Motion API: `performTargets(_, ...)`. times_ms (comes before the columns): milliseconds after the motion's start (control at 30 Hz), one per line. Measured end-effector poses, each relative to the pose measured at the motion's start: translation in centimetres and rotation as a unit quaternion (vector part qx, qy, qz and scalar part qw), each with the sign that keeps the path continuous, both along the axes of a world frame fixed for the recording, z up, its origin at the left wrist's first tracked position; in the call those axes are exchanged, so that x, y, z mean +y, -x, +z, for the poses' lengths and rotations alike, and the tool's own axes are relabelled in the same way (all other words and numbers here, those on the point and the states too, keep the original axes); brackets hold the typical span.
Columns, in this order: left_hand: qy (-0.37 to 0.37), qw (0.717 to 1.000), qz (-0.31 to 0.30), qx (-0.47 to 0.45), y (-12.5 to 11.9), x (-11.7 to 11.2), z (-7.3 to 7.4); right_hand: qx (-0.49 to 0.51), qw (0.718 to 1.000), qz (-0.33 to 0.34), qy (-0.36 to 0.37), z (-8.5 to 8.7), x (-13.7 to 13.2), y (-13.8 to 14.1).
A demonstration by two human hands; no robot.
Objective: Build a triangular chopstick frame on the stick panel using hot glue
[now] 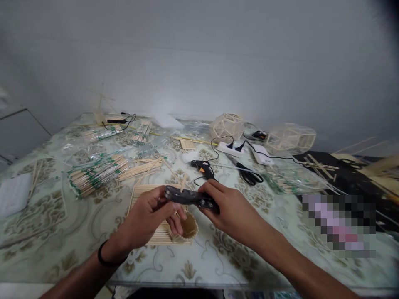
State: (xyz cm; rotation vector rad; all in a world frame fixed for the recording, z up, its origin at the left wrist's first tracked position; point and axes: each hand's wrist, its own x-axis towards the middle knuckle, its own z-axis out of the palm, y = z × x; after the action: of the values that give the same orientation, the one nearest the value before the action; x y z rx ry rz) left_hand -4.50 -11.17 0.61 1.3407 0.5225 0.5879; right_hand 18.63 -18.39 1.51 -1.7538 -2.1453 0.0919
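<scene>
My right hand [226, 207] is closed around the handles of black pliers-like cutters [187, 196], held level above the table. A short wooden stick [183, 182] stands in the cutter's jaws. My left hand [149, 216] pinches near the jaw end of the cutters, and whether it grips the stick or the tool I cannot tell. Beneath both hands lies a flat mat of glued wooden sticks [146, 192] with a small round stick cup [188, 227] on its right corner.
A black glue gun [202, 167], scissors [249, 174] and a white power strip [232, 148] lie behind the hands. Bundles of sticks in plastic [96, 174] sit at left. Two stick-frame polyhedra [227, 124] stand at the back. A glass table edge [199, 284] runs in front.
</scene>
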Motion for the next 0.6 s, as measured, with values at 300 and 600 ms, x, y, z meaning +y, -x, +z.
performTargets(300,-0.037,0.996,0.017,-0.078,1.7,2.1,0.2,0.007,0.999,0.004,0.05,0.2,1.1,-0.1)
performTargets(600,0.04,0.986,-0.098,-0.126,1.1,1.9,0.1,-0.006,0.993,0.018,0.116,1.6,0.9,1.3)
